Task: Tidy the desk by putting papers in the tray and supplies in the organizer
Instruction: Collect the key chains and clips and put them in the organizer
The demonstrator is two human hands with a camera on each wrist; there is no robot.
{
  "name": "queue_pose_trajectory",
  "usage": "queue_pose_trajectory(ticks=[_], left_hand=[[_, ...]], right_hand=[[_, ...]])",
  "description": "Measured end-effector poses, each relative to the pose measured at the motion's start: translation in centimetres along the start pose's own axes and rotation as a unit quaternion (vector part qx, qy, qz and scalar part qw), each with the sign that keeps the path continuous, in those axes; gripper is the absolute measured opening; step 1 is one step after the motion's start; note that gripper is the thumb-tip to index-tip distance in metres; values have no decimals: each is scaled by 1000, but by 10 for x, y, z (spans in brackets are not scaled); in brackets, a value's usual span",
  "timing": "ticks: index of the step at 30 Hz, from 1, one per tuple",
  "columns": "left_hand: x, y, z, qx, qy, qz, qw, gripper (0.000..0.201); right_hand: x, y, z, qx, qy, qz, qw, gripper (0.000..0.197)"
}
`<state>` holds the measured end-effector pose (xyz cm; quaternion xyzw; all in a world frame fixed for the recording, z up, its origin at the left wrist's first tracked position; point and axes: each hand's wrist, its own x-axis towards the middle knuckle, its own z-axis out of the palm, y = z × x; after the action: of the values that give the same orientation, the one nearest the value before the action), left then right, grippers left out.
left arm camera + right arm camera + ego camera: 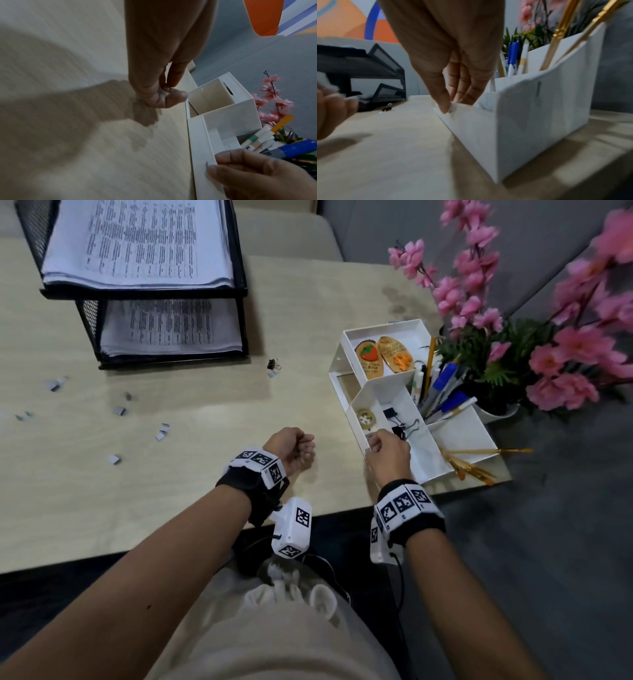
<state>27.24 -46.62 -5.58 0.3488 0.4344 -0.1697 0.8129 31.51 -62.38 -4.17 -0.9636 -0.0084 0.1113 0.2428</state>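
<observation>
A: Head view; the white organizer point(404, 392) is our landmark, sitting at the right edge of the tabletop point(205, 412); the right hand point(388, 453) is over its near compartment, fingers pinched on a small white scrap, right beside the black binder clips point(399, 422) already in there.

B: And the left hand point(294, 450) hovers just left of the organizer, fingers curled; whether it holds anything, I cannot tell from here; more paper scraps point(118, 410) lie scattered well to the organizer's left, one stray binder clip point(273, 365) between it and the black mesh tray point(161, 292), where the papers point(137, 241) are stacked.

A: Left wrist view; blurred, but those fingers point(164, 97) are bunched tight on something tiny and pale; smooth wood-grain under them.

B: Right wrist view; fingers point(444, 102) nipping the scrap at the organizer's low front rim; thin, stiff white walls.

A: My read; the scraps are featherlight and flimsy, so a fingertip pinch at an edge suits; the clip is hard, springy metal, best taken by its wire loops.
</observation>
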Motion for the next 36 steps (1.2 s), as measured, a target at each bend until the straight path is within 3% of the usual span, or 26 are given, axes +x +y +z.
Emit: queue_pose_trajectory(ticks=[8, 11, 13, 18, 26, 30, 36], left_hand=[[-6, 8, -14, -37, 24, 19, 999, 32], [-5, 12, -21, -36, 41, 24, 998, 31], [-4, 15, -22, -36, 47, 29, 998, 31], [-1, 19, -21, -39, 41, 32, 998, 29], [1, 15, -19, -49, 16, 13, 999, 27], [-3, 18, -25, -74, 17, 26, 997, 30], [-15, 36, -58, -146, 21, 49, 988, 28]], right_hand=[[12, 11, -10, 138, 36, 74, 987, 36], [7, 5, -2, 115, -19, 41, 992, 9], [4, 3, 4, 71, -36, 14, 997, 16], [-1, 1, 10, -18, 19, -25, 999, 16], [-3, 0, -12, 26, 73, 6, 997, 27], [-2, -24, -6, 38, 93, -48, 994, 27], [20, -111, 31, 54, -45, -183, 981, 26]])
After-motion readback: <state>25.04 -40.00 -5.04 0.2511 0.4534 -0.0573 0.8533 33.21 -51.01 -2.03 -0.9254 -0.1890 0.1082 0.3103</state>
